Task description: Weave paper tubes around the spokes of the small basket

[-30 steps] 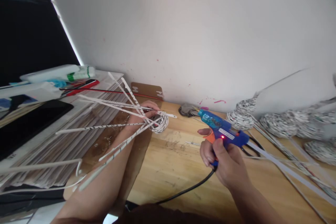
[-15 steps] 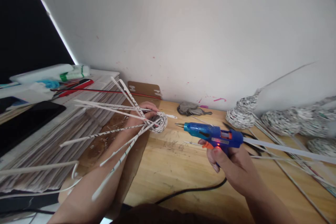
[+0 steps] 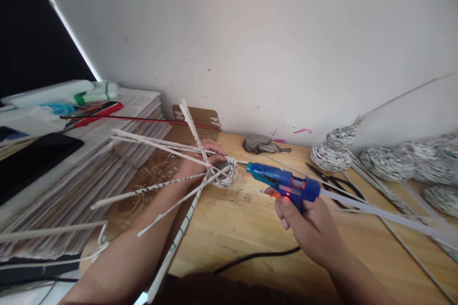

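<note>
My left hand [image 3: 213, 150] is closed around the far side of a small woven paper basket [image 3: 227, 177], its fingers partly hidden behind the weave. Several long rolled-paper spokes [image 3: 161, 185] fan out from the basket toward the left and toward me. In my right hand [image 3: 304, 219] is a blue hot glue gun [image 3: 282, 181] with an orange trigger and a glowing red light. The gun's metal nozzle points left, at the basket's right edge; whether it touches I cannot tell. A long white glue stick [image 3: 358, 202] sticks out of its back.
Black-handled scissors [image 3: 336, 183] and paper rods lie at right, near woven paper pieces [image 3: 332, 152]. A grey rag [image 3: 263, 144] rests by the wall. At left, a stack of newspapers [image 3: 150, 105] bears a black phone [image 3: 43, 159]. The black cord [image 3: 254, 256] crosses the table.
The glue gun has moved left and the basket slightly right, so the nozzle now sits right by the basket's edge. The paper spokes have swung with the basket. The view has shifted a little.
</note>
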Demonstrator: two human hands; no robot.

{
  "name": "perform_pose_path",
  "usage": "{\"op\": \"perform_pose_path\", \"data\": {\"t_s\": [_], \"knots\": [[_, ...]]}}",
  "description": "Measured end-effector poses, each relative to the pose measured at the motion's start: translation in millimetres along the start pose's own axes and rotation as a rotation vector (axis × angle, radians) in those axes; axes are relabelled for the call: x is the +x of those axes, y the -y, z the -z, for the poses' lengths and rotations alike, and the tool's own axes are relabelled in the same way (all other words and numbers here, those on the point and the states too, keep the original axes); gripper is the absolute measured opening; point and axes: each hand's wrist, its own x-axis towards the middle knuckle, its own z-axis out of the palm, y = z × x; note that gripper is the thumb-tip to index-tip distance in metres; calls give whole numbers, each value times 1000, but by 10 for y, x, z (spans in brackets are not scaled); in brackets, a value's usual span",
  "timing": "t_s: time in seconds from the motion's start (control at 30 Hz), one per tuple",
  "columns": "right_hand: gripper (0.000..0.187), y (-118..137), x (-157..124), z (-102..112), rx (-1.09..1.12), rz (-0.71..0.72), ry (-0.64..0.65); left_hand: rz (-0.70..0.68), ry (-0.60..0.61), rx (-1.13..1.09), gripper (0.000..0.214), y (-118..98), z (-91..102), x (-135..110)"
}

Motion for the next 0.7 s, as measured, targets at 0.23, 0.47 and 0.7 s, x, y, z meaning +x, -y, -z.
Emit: {"op": "perform_pose_path", "data": {"t_s": [0.23, 0.47, 0.7], "knots": [[36, -41, -14, -8, -36, -12, 9, 12, 5, -15, 6, 11, -23, -27], [26, 115, 0, 1, -195, 113, -27, 8, 30, -6, 6, -38, -49, -21], [18, 118, 12, 14, -341, 222, -54, 18, 52, -10, 5, -75, -44, -16]]}}
